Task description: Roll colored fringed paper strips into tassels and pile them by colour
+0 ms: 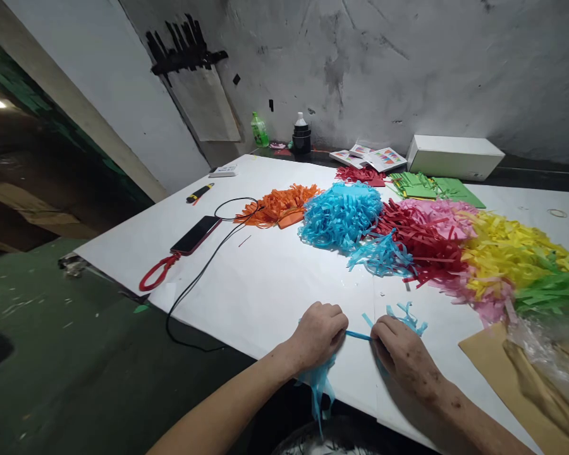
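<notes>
Between my two hands runs a narrow twisted middle of a blue tissue-paper tassel point(359, 335), held just above the white table near its front edge. My left hand point(320, 335) is closed around one side, and blue fringe strips hang below it past the table edge. My right hand point(401, 351) grips the other side, with more blue strips fanning out behind the knuckles. Farther back lie a pile of blue fringed tassels point(341, 215) and a smaller blue bunch point(383, 254). Both sets of fingertips are partly hidden by the hands themselves.
Orange point(284, 205), red point(420, 243), yellow point(516, 249) and green point(552, 287) fringe piles cross the table point(265, 278). At left lie a phone point(196, 235) with a red strap, a black cable point(194, 281) and a cutter knife point(200, 193). Brown paper point(497, 360) and clear plastic sit right.
</notes>
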A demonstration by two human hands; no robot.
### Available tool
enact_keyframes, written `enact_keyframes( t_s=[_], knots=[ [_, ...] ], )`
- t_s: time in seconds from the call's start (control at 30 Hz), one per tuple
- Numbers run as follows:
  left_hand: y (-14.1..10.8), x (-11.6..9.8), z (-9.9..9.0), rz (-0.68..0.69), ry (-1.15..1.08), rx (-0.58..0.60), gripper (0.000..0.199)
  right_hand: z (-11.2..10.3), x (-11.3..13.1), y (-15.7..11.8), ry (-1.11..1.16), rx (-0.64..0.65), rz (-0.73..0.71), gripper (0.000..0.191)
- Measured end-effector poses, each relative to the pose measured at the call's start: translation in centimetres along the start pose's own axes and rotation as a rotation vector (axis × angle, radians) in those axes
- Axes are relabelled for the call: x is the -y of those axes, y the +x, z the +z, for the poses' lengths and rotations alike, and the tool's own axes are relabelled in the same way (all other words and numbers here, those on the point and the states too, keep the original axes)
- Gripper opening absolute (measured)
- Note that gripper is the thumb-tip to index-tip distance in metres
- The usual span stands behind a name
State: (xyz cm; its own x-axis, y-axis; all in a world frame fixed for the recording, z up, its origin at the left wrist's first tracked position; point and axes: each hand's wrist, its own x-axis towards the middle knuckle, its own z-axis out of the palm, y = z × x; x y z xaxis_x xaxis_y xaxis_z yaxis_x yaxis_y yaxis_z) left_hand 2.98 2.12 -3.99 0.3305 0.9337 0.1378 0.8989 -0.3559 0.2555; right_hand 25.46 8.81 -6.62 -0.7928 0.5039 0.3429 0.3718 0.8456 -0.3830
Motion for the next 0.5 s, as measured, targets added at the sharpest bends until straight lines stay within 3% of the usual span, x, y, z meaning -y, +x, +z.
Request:
enact_keyframes(
  t_s=[0.17, 0.5],
  knots=[
    [-0.6, 0.0, 0.5, 0.108, 0.142, -0.008, 0.012, -0.1, 0.3, -0.2, -0.198, -0.028, -0.17, 0.03],
    [-1.0, 0.2, 0.6, 0.372, 0.227, -0.089, 0.009, -1.4, 0.9, 0.1, -0.369, 0.018, -0.324, 0.029]
  ],
)
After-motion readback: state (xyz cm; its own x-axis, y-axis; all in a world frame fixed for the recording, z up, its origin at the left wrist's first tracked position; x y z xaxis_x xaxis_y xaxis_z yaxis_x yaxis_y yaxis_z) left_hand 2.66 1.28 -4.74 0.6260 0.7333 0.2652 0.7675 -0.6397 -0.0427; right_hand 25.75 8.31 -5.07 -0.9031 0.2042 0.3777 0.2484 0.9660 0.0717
